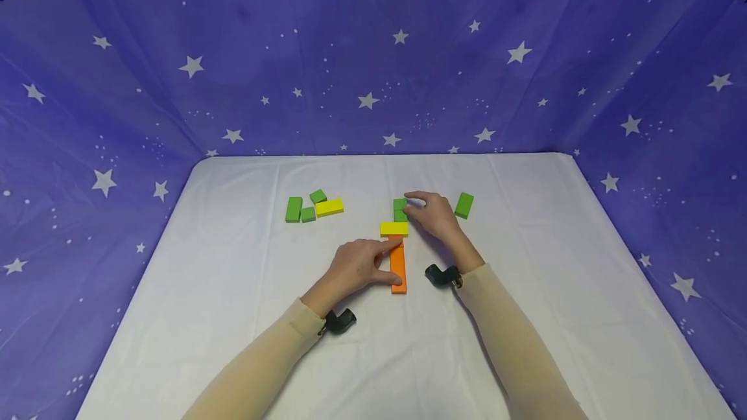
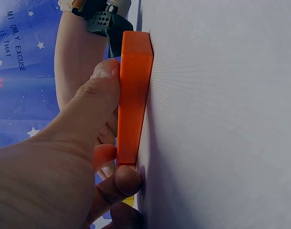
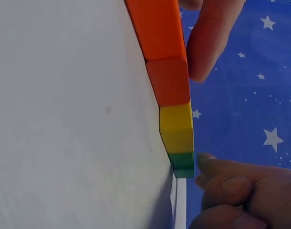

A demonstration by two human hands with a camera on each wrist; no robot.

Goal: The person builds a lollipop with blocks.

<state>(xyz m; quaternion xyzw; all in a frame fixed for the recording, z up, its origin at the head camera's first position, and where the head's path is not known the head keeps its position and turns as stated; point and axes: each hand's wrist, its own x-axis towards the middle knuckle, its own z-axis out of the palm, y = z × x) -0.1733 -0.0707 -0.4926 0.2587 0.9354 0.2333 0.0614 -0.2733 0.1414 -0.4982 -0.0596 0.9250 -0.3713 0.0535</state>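
Note:
A line of blocks runs away from me in the head view: orange blocks [image 1: 398, 264], a yellow block [image 1: 394, 230] lying crosswise, then two small green blocks [image 1: 399, 210]. My left hand [image 1: 358, 264] rests along the orange part, thumb near its close end and index finger near its far end. In the left wrist view the thumb lies at the top edge of a long orange block [image 2: 133, 95]. My right hand [image 1: 434, 216] is at the right side of the green pair, fingertips right at its edge. The right wrist view shows the green blocks [image 3: 182, 164] beyond the yellow one.
Left of the line lie a green block [image 1: 294, 209], two small green blocks [image 1: 308, 214] and a yellow block [image 1: 329, 207]. Another green block [image 1: 464, 205] lies beyond my right hand. A white cloth [image 1: 233, 264] covers the table, with purple starry curtains [image 1: 362, 70] around it.

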